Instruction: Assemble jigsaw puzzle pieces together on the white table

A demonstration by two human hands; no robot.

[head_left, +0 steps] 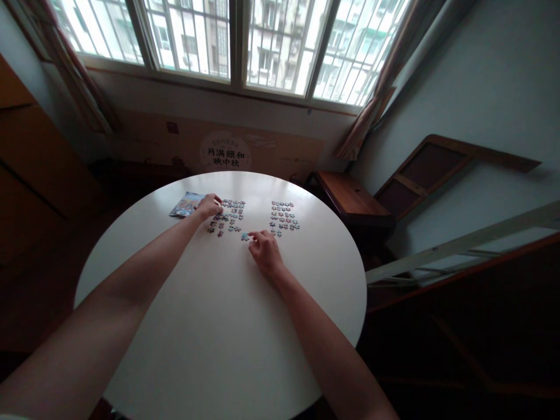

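Observation:
Two groups of loose jigsaw pieces lie on a round white table [210,350]: a left group [230,214] and a right group [283,218]. My left hand [209,206] rests at the left group's edge, fingers curled on the pieces; what it holds is too small to make out. A printed puzzle picture card [186,205] lies just left of that hand. My right hand [265,249] sits below the groups, index finger and thumb pinched on a single blue puzzle piece [245,237] flat on the table.
A wooden side table [350,201] stands beyond the round table's right edge. A wooden frame [429,169] leans against the right wall. A window with bars [236,41] and curtains is behind, with a low cardboard panel below it. A wooden cabinet [30,169] stands at left.

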